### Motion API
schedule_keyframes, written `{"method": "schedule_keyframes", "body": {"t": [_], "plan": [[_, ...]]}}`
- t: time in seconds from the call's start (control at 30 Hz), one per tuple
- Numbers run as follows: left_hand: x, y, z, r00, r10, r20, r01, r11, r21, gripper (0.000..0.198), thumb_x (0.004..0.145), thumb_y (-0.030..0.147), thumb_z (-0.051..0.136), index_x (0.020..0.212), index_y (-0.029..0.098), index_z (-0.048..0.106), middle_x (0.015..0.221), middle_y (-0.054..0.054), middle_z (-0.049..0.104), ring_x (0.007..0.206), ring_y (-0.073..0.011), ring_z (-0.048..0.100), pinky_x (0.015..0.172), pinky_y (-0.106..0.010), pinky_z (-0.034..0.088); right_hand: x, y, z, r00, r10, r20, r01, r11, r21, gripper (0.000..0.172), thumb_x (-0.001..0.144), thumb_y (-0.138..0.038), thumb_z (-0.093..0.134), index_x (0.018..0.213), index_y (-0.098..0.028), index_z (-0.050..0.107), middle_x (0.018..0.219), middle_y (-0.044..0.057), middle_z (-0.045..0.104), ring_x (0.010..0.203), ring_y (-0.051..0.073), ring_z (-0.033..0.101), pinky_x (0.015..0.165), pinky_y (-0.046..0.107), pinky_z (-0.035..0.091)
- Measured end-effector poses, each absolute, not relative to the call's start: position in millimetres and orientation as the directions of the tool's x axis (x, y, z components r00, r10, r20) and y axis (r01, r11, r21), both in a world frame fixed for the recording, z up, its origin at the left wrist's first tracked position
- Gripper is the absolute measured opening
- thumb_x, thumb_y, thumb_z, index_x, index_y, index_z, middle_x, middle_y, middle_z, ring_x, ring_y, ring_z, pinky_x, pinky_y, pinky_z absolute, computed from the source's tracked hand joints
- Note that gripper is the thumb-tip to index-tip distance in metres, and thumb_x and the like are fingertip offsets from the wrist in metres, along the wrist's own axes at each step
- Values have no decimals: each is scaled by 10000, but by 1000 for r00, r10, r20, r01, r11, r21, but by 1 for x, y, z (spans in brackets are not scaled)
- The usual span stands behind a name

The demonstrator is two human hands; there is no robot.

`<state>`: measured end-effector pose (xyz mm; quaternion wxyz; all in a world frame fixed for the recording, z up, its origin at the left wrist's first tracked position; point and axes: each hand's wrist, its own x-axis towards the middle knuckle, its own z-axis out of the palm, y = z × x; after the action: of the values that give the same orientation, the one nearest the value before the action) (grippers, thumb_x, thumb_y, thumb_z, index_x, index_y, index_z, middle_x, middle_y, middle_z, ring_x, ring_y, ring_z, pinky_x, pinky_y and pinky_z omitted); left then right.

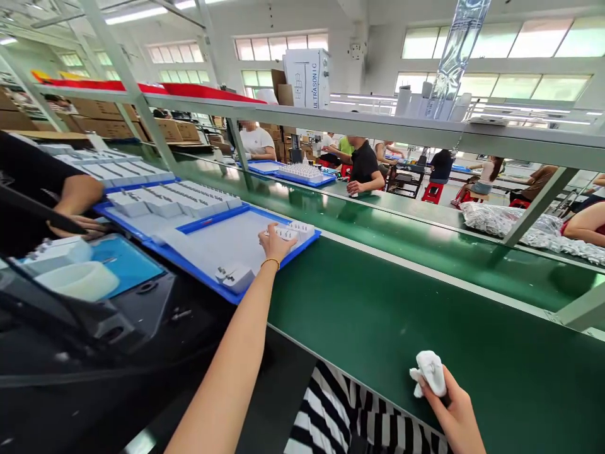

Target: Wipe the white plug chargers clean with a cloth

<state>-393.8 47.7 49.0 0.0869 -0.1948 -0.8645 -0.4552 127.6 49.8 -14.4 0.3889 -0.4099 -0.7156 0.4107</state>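
Note:
My left hand (276,244) reaches to the right end of a blue tray (227,294), its fingers bent around a white block (287,234) with small metal pins on top. Beside that, another white pinned block (302,229) sits in the tray's far right corner. Nearer me in the same tray lies a white block with metal pieces (235,276). A crumpled white cloth (431,372) is gripped in my right hand (451,403), above the green belt near its front edge.
The green conveyor belt (378,302) runs across in front of me. Further left, another tray holds rows of white blocks (174,200). A co-worker's arm (78,195) rests by a dark machine with a blue pad (130,261). A shelf beam (359,126) spans overhead.

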Motion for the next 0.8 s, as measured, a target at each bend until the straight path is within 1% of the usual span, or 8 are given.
{"method": "schedule_keyframes", "body": {"t": [0.1, 0.27, 0.4, 0.5, 0.57, 0.67, 0.73, 0.8], "plan": [[-400, 56, 41, -931, 237, 277, 362, 507, 783, 833, 635, 316, 822, 1310, 242, 341, 1274, -116, 303, 1346, -330, 315, 1125, -452, 292, 127, 49, -16, -345, 911, 224, 262, 323, -909, 489, 731, -598, 697, 986, -183, 733, 895, 76, 767, 846, 238, 723, 834, 258, 560], [-413, 60, 32, -877, 398, 268, 434, 419, 798, 966, 614, 341, 841, 1385, 233, 269, 1346, -144, 299, 1383, -304, 293, 1123, -429, 327, 133, 53, -18, -399, 900, 175, 315, 314, -896, 471, 723, -575, 711, 984, -184, 743, 935, 76, 772, 808, 227, 727, 749, 219, 570], [-398, 59, 39, -870, 439, 224, 429, 450, 783, 1141, 639, 417, 830, 1499, 197, 113, 1495, -262, 176, 1444, -421, 214, 1132, -568, 274, 138, 56, -20, -397, 904, 161, 348, 311, -885, 496, 731, -575, 701, 1033, -185, 740, 1006, 80, 767, 869, 238, 729, 762, 217, 570], [-364, 47, 53, -801, 487, 349, 568, 433, 700, 1092, 720, 430, 769, 1532, 201, 76, 1585, -260, 28, 1498, -418, 26, 1168, -593, 162, 143, 61, -23, -391, 904, 175, 365, 327, -872, 511, 700, -591, 715, 1021, -195, 747, 989, 73, 771, 871, 247, 731, 767, 227, 575], [-341, 27, 64, -657, 589, 471, 730, 340, 593, 910, 823, 433, 667, 1537, 251, 134, 1625, -190, 3, 1517, -336, 49, 1190, -519, 179, 148, 66, -27, -439, 886, 153, 385, 339, -859, 490, 661, -578, 747, 976, -203, 753, 947, 65, 777, 796, 240, 736, 700, 216, 580], [-327, -24, 76, -505, 659, 557, 862, 356, 361, 686, 864, 448, 608, 1481, 316, 339, 1633, -100, 141, 1500, -329, 163, 1206, -549, 78, 153, 73, -36, -446, 883, 148, 389, 340, -856, 492, 668, -573, 738, 994, -205, 742, 932, 61, 777, 757, 235, 733, 626, 201, 571], [-335, -64, 79, -575, 622, 532, 816, 488, 310, 744, 812, 495, 660, 1471, 297, 378, 1612, -117, 219, 1472, -363, 233, 1198, -575, 81, 155, 75, -39, -433, 888, 158, 378, 338, -862, 512, 673, -583, 725, 1017, -204, 733, 915, 60, 776, 753, 234, 731, 597, 193, 562], [-351, -97, 76, -720, 556, 414, 691, 631, 353, 912, 727, 546, 724, 1496, 235, 344, 1582, -171, 275, 1442, -393, 291, 1177, -547, 211, 154, 75, -40, -435, 888, 147, 380, 329, -864, 515, 670, -586, 725, 1019, -207, 728, 892, 57, 773, 746, 227, 726, 598, 188, 556]]}}
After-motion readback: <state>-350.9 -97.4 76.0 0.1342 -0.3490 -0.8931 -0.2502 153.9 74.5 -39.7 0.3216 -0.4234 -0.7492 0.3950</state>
